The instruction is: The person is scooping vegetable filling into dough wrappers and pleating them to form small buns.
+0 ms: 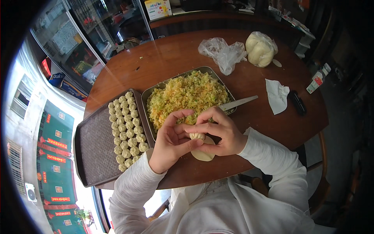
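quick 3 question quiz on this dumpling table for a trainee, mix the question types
1. True or false: the finished dumplings sit on the dark tray to the left of the filling pan.
2. What do the left hand and right hand pinch together?
3. The utensil rests: A) in the filling pan B) on the tissue C) in the plastic bag

Key: 1 true; 2 a dumpling; 3 A

Dumpling (197,136): small, pale dough, top gathered into pleats, pinched between the fingertips of both hands, held just above the bench edge. Wrapper (203,154): flat, round, pale dough disc, unfilled, lying directly beneath the dumpling, partly covered by the hands; whether it rests on the bench or in the palm cannot be told.
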Demonstrator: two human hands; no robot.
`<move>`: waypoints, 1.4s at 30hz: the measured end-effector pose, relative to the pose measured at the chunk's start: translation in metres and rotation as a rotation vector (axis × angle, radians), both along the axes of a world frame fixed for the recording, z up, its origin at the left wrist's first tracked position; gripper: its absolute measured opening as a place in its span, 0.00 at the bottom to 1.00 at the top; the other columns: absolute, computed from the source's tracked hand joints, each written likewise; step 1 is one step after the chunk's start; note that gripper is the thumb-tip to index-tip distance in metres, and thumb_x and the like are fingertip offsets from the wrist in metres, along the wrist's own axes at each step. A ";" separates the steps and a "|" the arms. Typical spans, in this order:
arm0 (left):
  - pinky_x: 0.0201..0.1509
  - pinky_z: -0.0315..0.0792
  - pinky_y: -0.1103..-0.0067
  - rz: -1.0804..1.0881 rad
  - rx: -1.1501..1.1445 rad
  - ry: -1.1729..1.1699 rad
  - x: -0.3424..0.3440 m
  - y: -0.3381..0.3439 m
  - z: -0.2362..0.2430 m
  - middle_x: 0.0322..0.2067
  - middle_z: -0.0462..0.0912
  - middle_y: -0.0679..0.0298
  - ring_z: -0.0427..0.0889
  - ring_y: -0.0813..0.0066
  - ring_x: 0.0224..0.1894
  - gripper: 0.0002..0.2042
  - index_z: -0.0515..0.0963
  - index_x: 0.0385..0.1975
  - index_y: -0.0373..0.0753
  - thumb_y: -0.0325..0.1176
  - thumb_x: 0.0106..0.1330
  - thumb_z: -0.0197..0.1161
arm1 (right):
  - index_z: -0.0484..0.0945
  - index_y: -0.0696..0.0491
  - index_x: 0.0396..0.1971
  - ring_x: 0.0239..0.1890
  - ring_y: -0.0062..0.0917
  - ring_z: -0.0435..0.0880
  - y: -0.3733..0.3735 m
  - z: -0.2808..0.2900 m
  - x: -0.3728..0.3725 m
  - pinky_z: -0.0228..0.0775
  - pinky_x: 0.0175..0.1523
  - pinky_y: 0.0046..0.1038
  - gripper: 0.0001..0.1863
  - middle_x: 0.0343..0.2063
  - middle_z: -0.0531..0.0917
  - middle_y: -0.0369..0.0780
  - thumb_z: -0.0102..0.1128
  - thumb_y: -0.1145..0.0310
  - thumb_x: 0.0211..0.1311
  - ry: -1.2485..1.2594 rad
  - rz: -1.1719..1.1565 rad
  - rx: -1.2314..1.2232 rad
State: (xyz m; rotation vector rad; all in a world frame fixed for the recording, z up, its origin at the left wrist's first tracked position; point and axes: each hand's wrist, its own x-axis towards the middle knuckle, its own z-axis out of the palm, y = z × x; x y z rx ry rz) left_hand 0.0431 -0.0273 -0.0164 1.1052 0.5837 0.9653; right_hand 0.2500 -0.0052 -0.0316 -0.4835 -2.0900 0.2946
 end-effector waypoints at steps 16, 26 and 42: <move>0.56 0.80 0.75 0.025 0.004 0.033 0.002 -0.002 0.003 0.45 0.84 0.58 0.84 0.72 0.48 0.35 0.58 0.65 0.37 0.15 0.59 0.69 | 0.81 0.48 0.43 0.43 0.30 0.76 -0.003 -0.004 0.000 0.70 0.47 0.32 0.21 0.42 0.74 0.37 0.76 0.71 0.46 0.031 0.002 -0.107; 0.51 0.79 0.76 0.024 -0.018 -0.015 0.000 0.001 0.000 0.43 0.85 0.58 0.85 0.73 0.46 0.35 0.57 0.66 0.37 0.18 0.62 0.69 | 0.83 0.48 0.47 0.44 0.29 0.76 -0.001 0.001 -0.002 0.71 0.48 0.31 0.23 0.42 0.74 0.38 0.78 0.67 0.48 0.054 0.062 -0.173; 0.49 0.79 0.77 0.019 -0.089 -0.004 0.001 0.001 0.002 0.41 0.85 0.59 0.85 0.74 0.45 0.34 0.58 0.65 0.37 0.21 0.62 0.69 | 0.81 0.52 0.43 0.43 0.29 0.76 -0.004 -0.007 -0.008 0.73 0.45 0.29 0.25 0.42 0.73 0.39 0.82 0.67 0.43 0.114 0.037 -0.261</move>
